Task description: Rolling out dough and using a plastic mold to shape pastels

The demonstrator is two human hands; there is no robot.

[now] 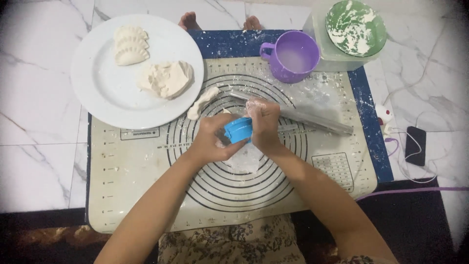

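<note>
While both hands meet over the middle of the mat, the blue dumpling press (238, 129) sits squeezed between them, held just above the ringed circles. Left hand (211, 138) has its grip closed round the press's left side, fingers curled under it. Right hand (264, 124) has its grip closed on the right side, knuckles up, floury fingertips on top. Whether dough sits inside the press: can't tell, hands cover it. Directly under the hands, a thin pale dough sheet (244, 159) lies on the mat. Baking mat (146, 195) is cream with black concentric rings and a blue border, dusted with flour, laid on a white marble floor (39, 122). Just behind the right hand, a clear rolling pin (308, 120) lies diagonally on the mat, running toward the right edge. Left of the hands, a small strip of dough (201, 103) rests at the plate's rim. White plate (97, 83) overlaps the mat's top-left corner; it carries three crimped dumplings (130, 45) stacked close together and a lump of dough (166, 78) beside them. Purple mug (292, 56) stands at the mat's top edge, pale liquid inside. Right of it, a green bowl (355, 27) smeared with flour sits on a clear container. Black phone (415, 145) with cable lies on the floor, well off to the right.
</note>
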